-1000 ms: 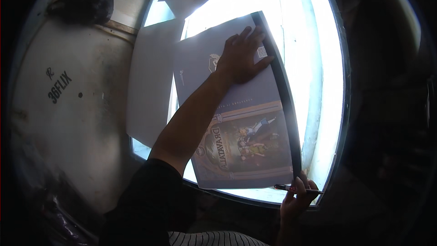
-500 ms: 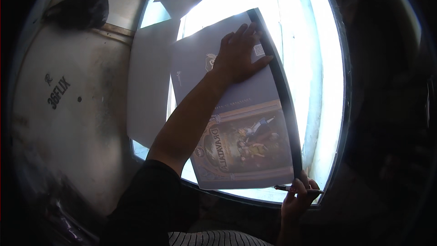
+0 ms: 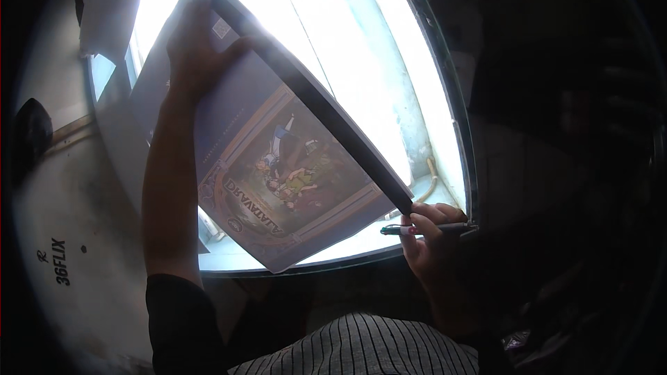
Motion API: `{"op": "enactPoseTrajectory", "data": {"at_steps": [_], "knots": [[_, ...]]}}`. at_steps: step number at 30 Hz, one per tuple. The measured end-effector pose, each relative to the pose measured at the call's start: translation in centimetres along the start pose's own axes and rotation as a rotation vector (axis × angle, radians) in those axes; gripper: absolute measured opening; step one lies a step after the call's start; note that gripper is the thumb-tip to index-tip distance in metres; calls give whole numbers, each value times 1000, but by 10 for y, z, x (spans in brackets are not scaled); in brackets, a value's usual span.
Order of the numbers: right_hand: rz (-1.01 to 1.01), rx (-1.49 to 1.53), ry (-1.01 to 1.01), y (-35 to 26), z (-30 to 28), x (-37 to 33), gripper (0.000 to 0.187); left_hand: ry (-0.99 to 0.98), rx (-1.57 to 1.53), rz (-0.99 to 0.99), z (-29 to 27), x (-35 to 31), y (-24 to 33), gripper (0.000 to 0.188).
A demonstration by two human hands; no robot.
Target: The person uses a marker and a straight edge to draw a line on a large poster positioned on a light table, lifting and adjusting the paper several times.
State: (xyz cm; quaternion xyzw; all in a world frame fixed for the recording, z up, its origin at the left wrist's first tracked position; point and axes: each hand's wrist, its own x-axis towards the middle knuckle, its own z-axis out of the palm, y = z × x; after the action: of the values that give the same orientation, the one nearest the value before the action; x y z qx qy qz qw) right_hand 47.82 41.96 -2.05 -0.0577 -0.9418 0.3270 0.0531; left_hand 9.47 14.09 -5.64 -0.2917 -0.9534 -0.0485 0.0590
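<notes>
- Head view: a printed sheet, bluish-grey with a framed picture of figures and a dark strip along one long edge, is laid slantwise on the lit counter.
- It is pressed by the left hand, thumb spread from the fingers.
- A pen is pinched by the right hand at the sheet's corner; whether the corner is gripped cannot be told.
- The sheet's left part is hidden by the forearm.
- Bare lit surface is seen beyond the strip, bounded by a dark rim.

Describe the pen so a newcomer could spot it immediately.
Start at the glowing light table, then follow the dark strip along the illustrated sheet to its lower right end. There the right hand grips the pen: slim, dark and nearly level, while the strip beside it slants.
</notes>
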Motion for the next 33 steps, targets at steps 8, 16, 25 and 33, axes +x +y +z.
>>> {"op": "enactPoseTrajectory", "data": {"at_steps": [8,16,25,33], "knots": [[-47,28,-22,1,4,-1,37,-72,-34,-9,-12,0,1,100],[-52,38,18,5,7,-5,37,-125,-91,-37,-20,4,9,101],[-32,40,29,4,10,-6,30,-143,-78,-50,-24,5,16,102],[-27,56,43,4,10,-4,22,-69,-62,-4,-17,3,5,101]]}}
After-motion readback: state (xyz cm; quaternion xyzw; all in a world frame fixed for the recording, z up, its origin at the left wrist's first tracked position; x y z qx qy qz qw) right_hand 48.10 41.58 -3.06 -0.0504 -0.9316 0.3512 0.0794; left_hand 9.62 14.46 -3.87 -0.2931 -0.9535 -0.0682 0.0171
